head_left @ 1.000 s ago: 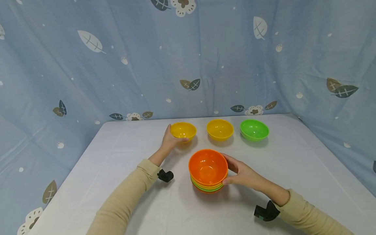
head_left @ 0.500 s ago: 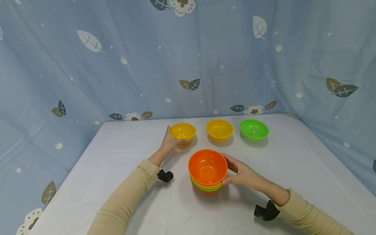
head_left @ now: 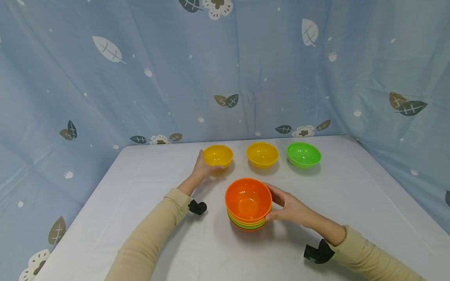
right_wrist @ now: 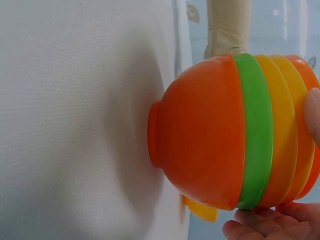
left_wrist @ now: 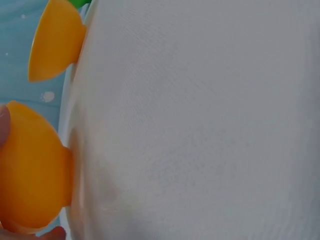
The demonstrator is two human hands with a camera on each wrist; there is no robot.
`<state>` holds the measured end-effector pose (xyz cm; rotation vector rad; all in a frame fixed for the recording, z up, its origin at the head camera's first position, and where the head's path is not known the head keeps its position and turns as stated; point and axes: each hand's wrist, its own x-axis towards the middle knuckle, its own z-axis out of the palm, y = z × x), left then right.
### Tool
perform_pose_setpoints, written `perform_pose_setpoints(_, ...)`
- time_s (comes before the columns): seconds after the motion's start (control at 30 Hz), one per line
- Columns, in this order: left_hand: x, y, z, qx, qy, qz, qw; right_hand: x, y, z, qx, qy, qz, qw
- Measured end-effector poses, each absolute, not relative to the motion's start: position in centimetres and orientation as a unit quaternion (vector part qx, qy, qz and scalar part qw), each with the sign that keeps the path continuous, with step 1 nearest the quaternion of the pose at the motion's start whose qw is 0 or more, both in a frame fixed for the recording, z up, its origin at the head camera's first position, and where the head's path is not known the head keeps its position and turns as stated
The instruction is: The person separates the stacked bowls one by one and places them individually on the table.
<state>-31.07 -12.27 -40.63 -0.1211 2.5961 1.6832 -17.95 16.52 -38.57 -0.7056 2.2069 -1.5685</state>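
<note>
My left hand (head_left: 204,168) grips a yellow bowl (head_left: 218,154) at the left of the back row, thumb on its near side. In the left wrist view this bowl (left_wrist: 32,170) has its foot close to the white cloth. My right hand (head_left: 291,210) holds the right side of a stack of nested bowls (head_left: 249,201), thumb in front and fingers behind. Seen from the right wrist, the orange bottom bowl (right_wrist: 205,132) has a green bowl (right_wrist: 257,130), yellow bowls and an orange one above it. Whether the stack's foot touches the cloth I cannot tell.
A second yellow bowl (head_left: 263,155) and a green bowl (head_left: 304,155) stand upright to the right in the back row. White cloth covers the table (head_left: 351,187). A blue patterned curtain (head_left: 225,70) hangs behind its far edge.
The yellow bowl in my left hand has shifted slightly back and left, the hand moving a little with it. My right hand and the stack look almost unmoved.
</note>
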Motion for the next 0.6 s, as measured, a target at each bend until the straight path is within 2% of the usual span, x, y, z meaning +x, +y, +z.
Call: perform_pose_setpoints(0.6,-32.08,-12.51,-40.79,-0.043,0.827,0.561,0.017,-18.02,16.53,-38.62,-0.252,0.776,-0.552,0.172)
